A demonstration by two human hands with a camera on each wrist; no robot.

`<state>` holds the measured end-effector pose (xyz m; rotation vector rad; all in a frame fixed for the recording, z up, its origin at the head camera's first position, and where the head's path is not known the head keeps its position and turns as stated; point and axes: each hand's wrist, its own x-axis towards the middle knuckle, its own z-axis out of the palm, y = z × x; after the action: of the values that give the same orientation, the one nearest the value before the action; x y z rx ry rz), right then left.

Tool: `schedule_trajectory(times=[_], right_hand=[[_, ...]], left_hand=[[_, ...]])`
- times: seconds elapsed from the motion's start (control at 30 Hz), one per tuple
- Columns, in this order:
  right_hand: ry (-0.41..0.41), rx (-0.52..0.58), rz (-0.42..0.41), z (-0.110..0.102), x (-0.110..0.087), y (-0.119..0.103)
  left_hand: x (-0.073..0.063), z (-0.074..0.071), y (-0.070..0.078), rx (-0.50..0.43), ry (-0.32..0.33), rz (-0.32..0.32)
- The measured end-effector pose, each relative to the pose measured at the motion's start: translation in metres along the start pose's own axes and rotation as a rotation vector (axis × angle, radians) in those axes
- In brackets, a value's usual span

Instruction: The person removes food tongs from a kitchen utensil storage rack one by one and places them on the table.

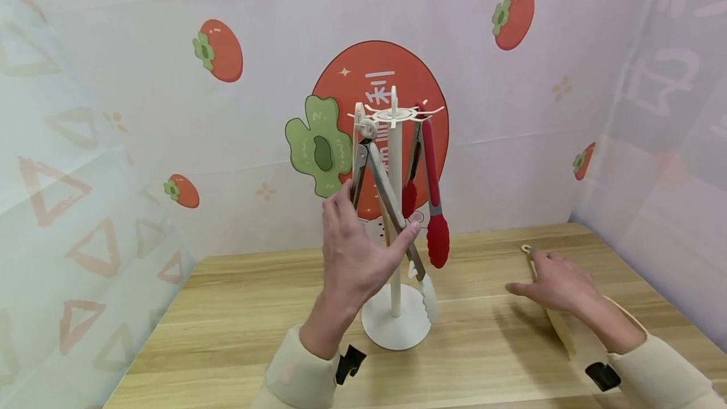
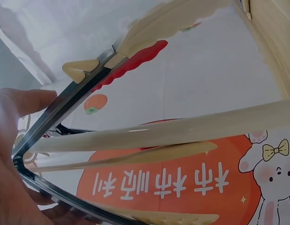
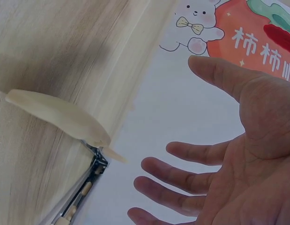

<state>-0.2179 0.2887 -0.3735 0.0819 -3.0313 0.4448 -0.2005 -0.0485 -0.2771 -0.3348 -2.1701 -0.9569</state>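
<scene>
My left hand (image 1: pixel 354 248) grips a pair of white-tipped metal tongs (image 1: pixel 389 191), thumb along one arm and fingers round the other. The tongs' arms are spread, and the ring at their top overlaps a hook of the white utensil stand (image 1: pixel 396 207). In the left wrist view the thumb and fingers lie on the spread arms near the hinge. My right hand (image 1: pixel 559 283) is over the table at the right, above a cream utensil (image 1: pixel 559 327) with a loop at its far end, mostly hidden by the arm. Its fingers (image 3: pixel 182 183) are spread in the right wrist view.
Red-tipped tongs (image 1: pixel 431 188) hang on the stand's right side. A pale utensil (image 2: pixel 177 152) hangs behind the stand's pole. The round base (image 1: pixel 377 327) stands on the wooden table (image 1: pixel 255 308). A printed cloth wall (image 1: pixel 272 17) rises behind, with cloth sides left and right.
</scene>
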Motion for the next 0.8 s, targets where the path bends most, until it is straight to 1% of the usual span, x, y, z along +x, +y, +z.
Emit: schedule_trajectory(times=[0.2, 0.43, 0.63, 0.8], right_hand=[[-0.003, -0.002, -0.008, 0.0002, -0.0009, -0.0016], [-0.023, 0.007, -0.005, -0.0012, -0.0009, -0.0036], [-0.03, 0.009, -0.004, -0.0025, -0.0009, -0.0059], [-0.022, 0.002, -0.013, -0.0013, -0.0003, -0.0067]], left_hand=[[-0.0008, 0.0035, 0.0016, -0.008, 0.04, 0.003], [-0.0007, 0.0029, 0.0029, -0.042, 0.072, 0.008], [0.0001, -0.0011, 0.0027, -0.066, 0.08, 0.009], [0.001, -0.0044, 0.0008, -0.116, 0.073, 0.008]])
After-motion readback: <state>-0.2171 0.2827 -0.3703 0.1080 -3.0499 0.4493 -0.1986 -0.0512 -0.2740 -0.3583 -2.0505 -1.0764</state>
